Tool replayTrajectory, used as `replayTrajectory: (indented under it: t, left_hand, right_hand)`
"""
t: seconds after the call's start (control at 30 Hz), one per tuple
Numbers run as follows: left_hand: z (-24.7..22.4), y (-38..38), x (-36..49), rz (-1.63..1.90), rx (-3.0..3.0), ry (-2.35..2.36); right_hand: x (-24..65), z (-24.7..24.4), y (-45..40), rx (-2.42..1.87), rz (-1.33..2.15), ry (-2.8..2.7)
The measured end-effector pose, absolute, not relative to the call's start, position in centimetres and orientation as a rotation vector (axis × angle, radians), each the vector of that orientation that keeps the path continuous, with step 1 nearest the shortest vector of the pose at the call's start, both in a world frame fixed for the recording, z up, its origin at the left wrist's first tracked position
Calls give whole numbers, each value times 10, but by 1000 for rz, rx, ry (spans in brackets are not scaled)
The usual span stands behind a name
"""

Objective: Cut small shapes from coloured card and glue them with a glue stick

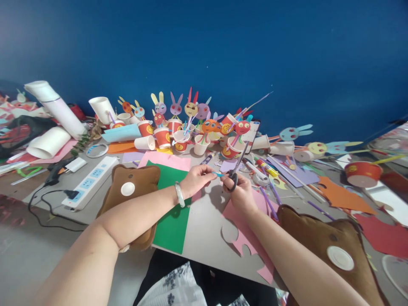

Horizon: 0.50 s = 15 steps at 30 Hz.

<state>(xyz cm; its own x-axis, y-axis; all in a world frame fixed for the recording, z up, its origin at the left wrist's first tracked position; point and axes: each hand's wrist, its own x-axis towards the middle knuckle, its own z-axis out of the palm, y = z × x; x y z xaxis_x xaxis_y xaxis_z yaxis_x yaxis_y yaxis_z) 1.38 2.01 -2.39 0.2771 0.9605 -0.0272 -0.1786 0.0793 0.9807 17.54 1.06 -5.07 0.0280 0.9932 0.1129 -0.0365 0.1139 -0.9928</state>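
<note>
I can't make out the material or full outline of the small blue piece [218,174], its ends being covered; my left hand [200,177] reaches in slantwise, pinching it above the surface [207,225]; my right hand [240,190] curls round the scissors [238,167], blades slanting away rightward.

**Scissors [235,172] and a little blue piece [219,174]**

The left hand [199,176] pinches one end of the little blue piece, and its other end is at the fingers of the right hand [241,190]. The right hand holds the scissors too, with the blades pointing up and away. Green paper [172,221] lies under the left wrist. Pink paper [244,233] with round bites cut out lies just below the right hand. Past both hands, paper bunnies [191,109] with long ears stand in cups [162,138] by a blue wall [204,51].
</note>
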Motion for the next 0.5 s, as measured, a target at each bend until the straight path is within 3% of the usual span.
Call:
replayTrajectory:
  t: [0.23, 0.5]
  left_hand:
    - [-15, 13, 12, 849, 1208, 892]
    - [-15, 16, 11, 867, 1216, 880]
  right_hand:
    - [178, -53, 14, -1090, 1127, -1202]
    - [181, -56, 14, -1054, 1138, -1279]
